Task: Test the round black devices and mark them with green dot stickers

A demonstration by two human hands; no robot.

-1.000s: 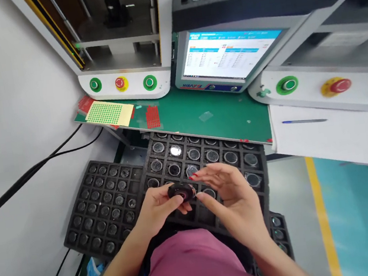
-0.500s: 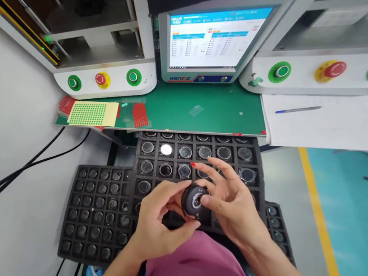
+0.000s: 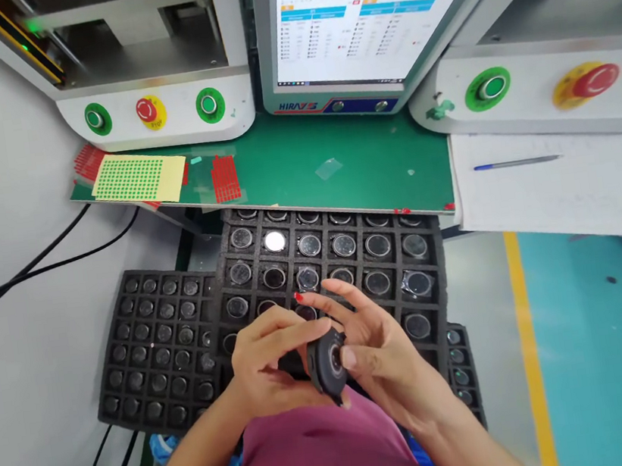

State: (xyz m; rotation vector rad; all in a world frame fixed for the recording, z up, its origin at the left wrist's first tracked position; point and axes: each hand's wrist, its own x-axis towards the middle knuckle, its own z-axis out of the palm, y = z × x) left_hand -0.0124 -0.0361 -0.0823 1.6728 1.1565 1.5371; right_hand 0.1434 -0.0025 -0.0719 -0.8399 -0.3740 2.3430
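Between my hands, just in front of my body, is a black round watch case (image 3: 323,361) without a strap, its sensor side turned toward the right. My left hand (image 3: 274,364) grips it by the rim, fingers above and thumb below. My right hand (image 3: 382,357) presses its thumb on the sensor side; its other fingers are partly behind the case, two of them stretched out. A small red sticker (image 3: 299,296) is on one of those fingertips. Below the hands lies a black foam tray (image 3: 323,263) with rows of round watch cases in its pockets.
A second foam tray (image 3: 177,350) lies at the left, another (image 3: 463,343) at the right. On the green bench (image 3: 290,159) are red sticker strips (image 3: 225,178) and a green-dot sticker sheet (image 3: 137,178). Beyond stand machines with buttons, a monitor (image 3: 365,35), and papers (image 3: 557,185) with a pen (image 3: 516,162).
The watch case has turned so it shows more edge-on. My right hand's fingers, with the red sticker, have shifted left. The camera view has moved closer to the bench.
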